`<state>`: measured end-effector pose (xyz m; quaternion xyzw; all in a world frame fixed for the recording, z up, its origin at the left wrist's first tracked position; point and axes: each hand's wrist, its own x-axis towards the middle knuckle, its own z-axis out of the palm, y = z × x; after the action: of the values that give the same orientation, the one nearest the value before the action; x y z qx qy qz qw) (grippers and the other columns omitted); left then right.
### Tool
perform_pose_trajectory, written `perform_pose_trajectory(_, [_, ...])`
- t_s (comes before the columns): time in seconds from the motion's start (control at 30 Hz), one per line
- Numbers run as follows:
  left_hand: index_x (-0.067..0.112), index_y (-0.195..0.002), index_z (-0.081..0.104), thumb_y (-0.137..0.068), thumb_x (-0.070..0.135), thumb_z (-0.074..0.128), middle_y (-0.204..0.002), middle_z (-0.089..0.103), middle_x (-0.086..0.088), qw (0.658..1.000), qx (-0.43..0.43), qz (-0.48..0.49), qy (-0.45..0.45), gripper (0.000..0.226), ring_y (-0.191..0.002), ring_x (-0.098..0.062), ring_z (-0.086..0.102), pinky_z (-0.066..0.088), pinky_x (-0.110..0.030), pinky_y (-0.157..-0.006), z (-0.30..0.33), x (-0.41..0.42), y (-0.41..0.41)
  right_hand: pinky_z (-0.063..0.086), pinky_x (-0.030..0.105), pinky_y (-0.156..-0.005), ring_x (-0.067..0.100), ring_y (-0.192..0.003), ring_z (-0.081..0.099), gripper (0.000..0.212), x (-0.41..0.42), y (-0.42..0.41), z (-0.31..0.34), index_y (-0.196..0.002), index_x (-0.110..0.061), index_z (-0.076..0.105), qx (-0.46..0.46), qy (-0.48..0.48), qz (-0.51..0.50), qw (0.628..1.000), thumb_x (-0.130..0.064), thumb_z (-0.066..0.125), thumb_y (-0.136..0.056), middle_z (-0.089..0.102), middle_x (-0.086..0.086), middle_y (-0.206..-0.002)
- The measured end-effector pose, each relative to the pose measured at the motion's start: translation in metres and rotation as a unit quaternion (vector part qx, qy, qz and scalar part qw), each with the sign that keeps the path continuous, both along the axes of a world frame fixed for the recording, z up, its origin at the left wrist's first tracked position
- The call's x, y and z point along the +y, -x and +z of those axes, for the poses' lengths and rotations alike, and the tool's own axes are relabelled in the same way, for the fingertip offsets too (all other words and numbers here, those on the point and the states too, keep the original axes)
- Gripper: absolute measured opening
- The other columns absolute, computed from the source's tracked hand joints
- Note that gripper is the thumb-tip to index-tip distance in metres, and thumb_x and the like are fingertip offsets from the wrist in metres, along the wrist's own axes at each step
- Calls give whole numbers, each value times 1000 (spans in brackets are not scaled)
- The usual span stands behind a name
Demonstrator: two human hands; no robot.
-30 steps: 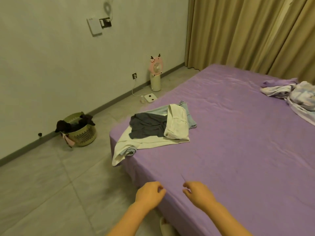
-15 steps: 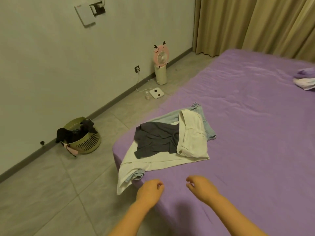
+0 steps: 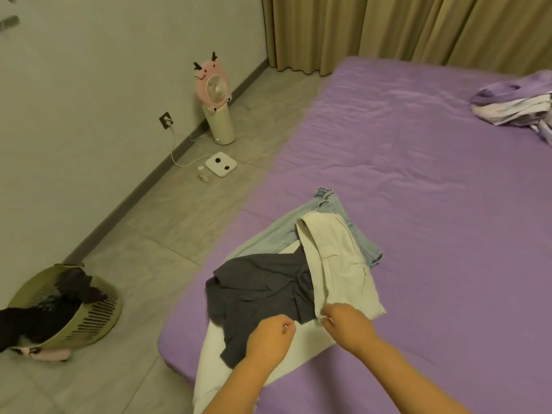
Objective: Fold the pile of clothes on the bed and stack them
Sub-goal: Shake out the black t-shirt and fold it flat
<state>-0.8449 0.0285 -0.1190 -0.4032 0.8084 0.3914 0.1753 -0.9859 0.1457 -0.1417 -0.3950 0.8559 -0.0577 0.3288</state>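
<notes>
A small pile of clothes lies at the near left corner of the purple bed (image 3: 433,204). It holds a dark grey garment (image 3: 260,291), a cream garment (image 3: 340,264), light blue jeans (image 3: 331,210) and a white piece (image 3: 215,360) hanging over the bed edge. My left hand (image 3: 268,339) hovers over the grey garment's lower part with fingers curled, holding nothing that I can see. My right hand (image 3: 346,324) is at the cream garment's near edge, fingers bent; whether it pinches the cloth is unclear.
A crumpled purple and white bundle (image 3: 513,109) lies at the bed's far right. On the tiled floor stand a laundry basket (image 3: 92,321) with dark clothes, a pink fan (image 3: 216,112) by the wall and a white scale (image 3: 221,164). Beige curtains (image 3: 418,28) hang behind.
The view has moved closer to the pile. Both hands have advanced from the bed's near edge to the clothes, the right one reaching the cream garment.
</notes>
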Motion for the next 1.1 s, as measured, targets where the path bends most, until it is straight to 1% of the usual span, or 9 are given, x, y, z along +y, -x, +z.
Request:
perform_pose_trajectory(0.2, [28,-72,50,-98,28,41,-63,43,9,996,0,-88,-19,26,-57,-6,38,29,-22,-53,-42,-66,37,48,32,-88,21,-107,56,29,-72,12,-51,-119,-11,57,-32,19,-119,992,-26,48,-96,60,5,-119])
perform_pose_trajectory(0.33, [24,-87,58,-99,30,40,-66,46,10,994,-1,-109,-30,22,-57,-4,39,29,-16,-50,-71,-87,42,45,33,-93,24,-114,54,50,-99,11,-86,-139,-14,39,-53,0,-154,987,-32,52,-95,56,8,-125])
perform_pose_trajectory(0.4, [27,-90,57,-99,30,40,-74,51,11,993,2,-114,-35,20,-63,-3,43,35,-17,-57,-79,-94,42,44,33,-91,24,-113,55,58,-106,8,-97,-144,-16,29,-31,-46,-146,988,-37,51,-95,57,8,-125])
perform_pose_trajectory(0.53, [22,-111,62,-100,29,41,-97,61,8,994,10,-101,-44,25,-88,-8,57,46,-21,-81,-75,-100,40,39,32,-95,21,-112,57,42,-104,2,-93,-135,-20,42,-4,-50,-186,981,-37,45,-97,61,3,-122])
perform_pose_trajectory(0.63, [21,-128,56,-100,30,44,-122,61,5,995,36,-76,-52,32,-107,-8,57,43,-18,-89,-55,-97,46,42,32,-94,18,-104,61,29,-92,8,-62,-121,-22,59,-43,48,-248,967,-34,45,-99,67,-2,-112])
perform_pose_trajectory(0.73, [22,-138,45,-98,29,50,-129,55,4,990,100,-68,-68,42,-112,-8,54,42,-17,-93,-24,-83,59,45,29,-75,20,-80,61,21,-78,18,-16,-91,-10,68,-126,169,-310,927,-24,53,-96,68,7,-85])
perform_pose_trajectory(0.8, [23,-139,44,-95,28,55,-132,52,6,983,154,-74,-63,46,-118,-8,51,40,-19,-98,4,-71,70,45,25,-69,18,-74,59,20,-69,25,22,-84,-10,69,-174,245,-330,895,-20,56,-94,67,10,-80])
perform_pose_trajectory(0.93, [31,-125,55,-90,28,61,-114,61,11,968,238,-60,-41,35,-104,-7,58,48,-24,-89,70,-46,87,49,21,-66,7,-69,60,19,-51,40,102,-78,-19,72,-205,354,-323,853,-19,59,-92,69,3,-76])
perform_pose_trajectory(1.1, [16,-101,65,-90,21,63,-92,68,2,956,293,-28,-15,12,-90,-18,64,51,-32,-79,158,-20,95,51,24,-69,9,-72,63,14,-14,50,193,-81,-20,74,-191,431,-256,844,-17,63,-89,72,0,-76])
